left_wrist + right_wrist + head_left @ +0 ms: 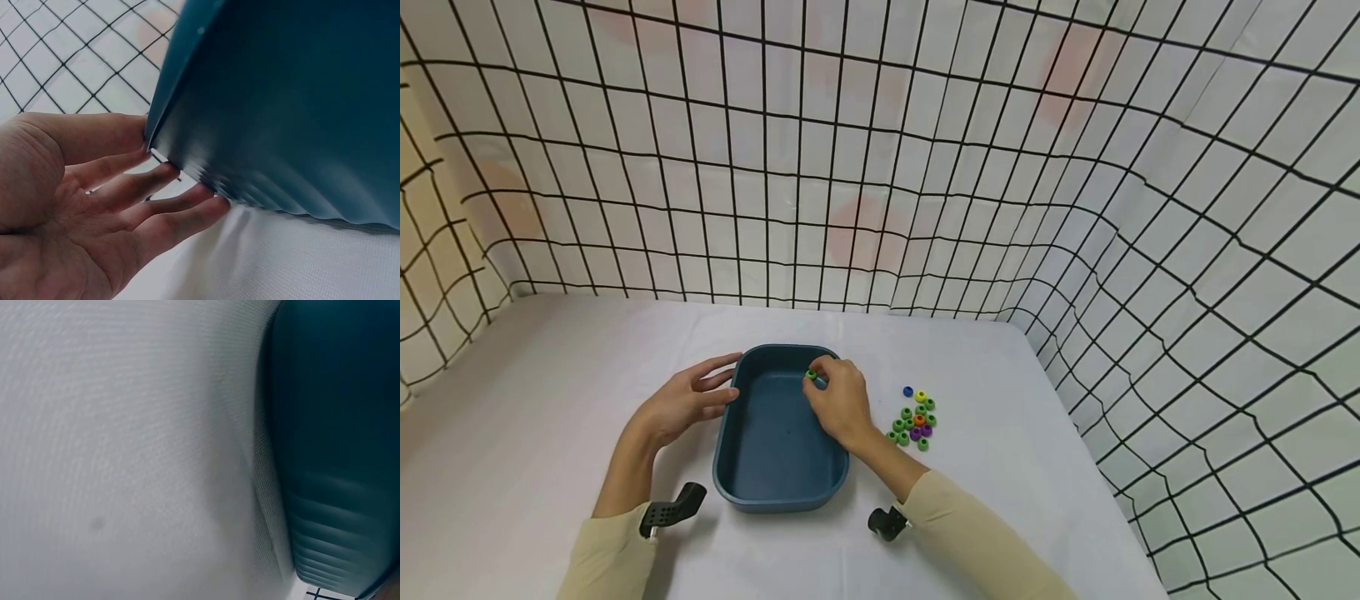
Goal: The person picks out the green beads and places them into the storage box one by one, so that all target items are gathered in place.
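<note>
A blue rectangular plastic tray point(782, 505) stands on the white cloth. At its left side is my left hand point(688, 398), fingers fairly straight, fingertips touching the outer wall. In the left wrist view the thumb point(103, 134) meets the rim, and the other fingers rest against the ribbed side. Over the tray's far right part, my right hand point(842, 402) pinches a green bead point(811, 375) between thumb and fingertips. The right wrist view shows the tray's outer wall point(337, 456), with the hand almost wholly out of frame.
Right of the tray lies a loose cluster of small beads: several green ones point(898, 425), an orange bead point(919, 420), purple beads point(915, 434), a yellow bead point(921, 397) and a blue bead point(908, 391). A black-grid net point(767, 171) over white cloth borders the back and sides.
</note>
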Available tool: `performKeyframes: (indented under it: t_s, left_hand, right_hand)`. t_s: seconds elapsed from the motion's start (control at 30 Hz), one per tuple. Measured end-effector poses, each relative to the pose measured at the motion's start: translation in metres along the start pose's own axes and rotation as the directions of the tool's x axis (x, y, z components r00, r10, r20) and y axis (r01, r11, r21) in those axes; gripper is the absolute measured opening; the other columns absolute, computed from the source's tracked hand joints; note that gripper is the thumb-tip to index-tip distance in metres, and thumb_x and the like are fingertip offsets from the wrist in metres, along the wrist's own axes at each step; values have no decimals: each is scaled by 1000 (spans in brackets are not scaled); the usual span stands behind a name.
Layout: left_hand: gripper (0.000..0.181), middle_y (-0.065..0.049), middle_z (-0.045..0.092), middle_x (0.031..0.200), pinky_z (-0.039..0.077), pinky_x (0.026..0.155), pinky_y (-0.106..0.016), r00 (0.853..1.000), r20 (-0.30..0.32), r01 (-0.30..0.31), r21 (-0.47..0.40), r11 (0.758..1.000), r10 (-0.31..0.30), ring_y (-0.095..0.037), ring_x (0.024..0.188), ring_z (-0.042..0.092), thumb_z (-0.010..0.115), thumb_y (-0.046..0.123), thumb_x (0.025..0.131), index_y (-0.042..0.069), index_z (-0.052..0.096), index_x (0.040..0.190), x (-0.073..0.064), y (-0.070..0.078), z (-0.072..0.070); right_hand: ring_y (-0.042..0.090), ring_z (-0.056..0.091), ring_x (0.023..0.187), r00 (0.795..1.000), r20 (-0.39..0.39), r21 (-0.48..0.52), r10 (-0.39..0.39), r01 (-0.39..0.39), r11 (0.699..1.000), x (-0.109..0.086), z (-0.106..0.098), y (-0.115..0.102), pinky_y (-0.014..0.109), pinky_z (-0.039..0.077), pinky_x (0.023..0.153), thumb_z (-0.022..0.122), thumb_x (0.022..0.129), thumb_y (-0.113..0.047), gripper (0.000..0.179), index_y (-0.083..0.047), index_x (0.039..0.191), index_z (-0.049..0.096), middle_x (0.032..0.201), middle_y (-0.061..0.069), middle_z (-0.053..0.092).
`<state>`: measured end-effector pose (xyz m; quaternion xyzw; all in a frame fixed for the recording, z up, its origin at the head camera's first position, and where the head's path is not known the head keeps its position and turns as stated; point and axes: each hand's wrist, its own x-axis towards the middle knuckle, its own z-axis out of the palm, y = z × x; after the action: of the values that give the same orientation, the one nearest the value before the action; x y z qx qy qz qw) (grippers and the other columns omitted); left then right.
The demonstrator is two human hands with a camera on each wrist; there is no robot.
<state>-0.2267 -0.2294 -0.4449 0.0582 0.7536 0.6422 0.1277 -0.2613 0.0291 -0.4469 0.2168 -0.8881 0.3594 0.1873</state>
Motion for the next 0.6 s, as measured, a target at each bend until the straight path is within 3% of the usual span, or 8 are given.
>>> performKeyframes:
  t_s: [0.6]
  left_hand:
    - [73, -28, 23, 164, 50, 106, -49, 1000, 7, -18, 3, 1000, 18, -47, 144, 40, 64, 10, 99, 10, 26, 161, -1, 1, 1]
  right_hand:
    - [20, 66, 86, 1000, 3, -16, 3, -3, 1000, -1, 2, 2, 30, 54, 74, 74, 90, -14, 13, -7, 99, 75, 95, 9, 74]
